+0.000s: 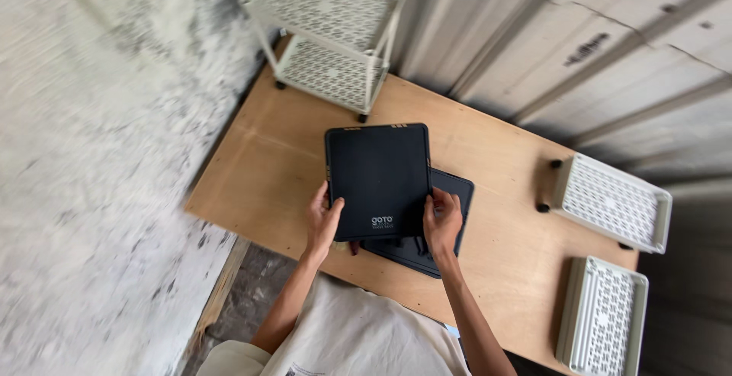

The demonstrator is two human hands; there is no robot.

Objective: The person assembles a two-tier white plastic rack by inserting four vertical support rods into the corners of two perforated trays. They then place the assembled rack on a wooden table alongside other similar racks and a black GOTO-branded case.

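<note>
Both hands hold one dark flat rectangular panel above a wooden table. The left hand grips the panel's near left edge, thumb on the top face and fingers curled beneath. The right hand grips the near right edge in the same manner, thumb on top and fingers wrapped under. Each hand is partly closed around the edge; neither is spread flat. The panel sits over the middle of the table, roughly level, with its long side running from near to far.

A second dark panel lies flat on the table directly under the held panel, offset to the right and turned slightly, so that its right and near portions show. Whether the two panels touch cannot be determined.

A white two-tier perforated rack stands upright at the far left corner of the table. A white perforated tray with small black feet lies at the right edge of the table, well apart from the hands. A second white perforated tray lies at the near right corner. A corrugated wall runs behind the table.
</note>
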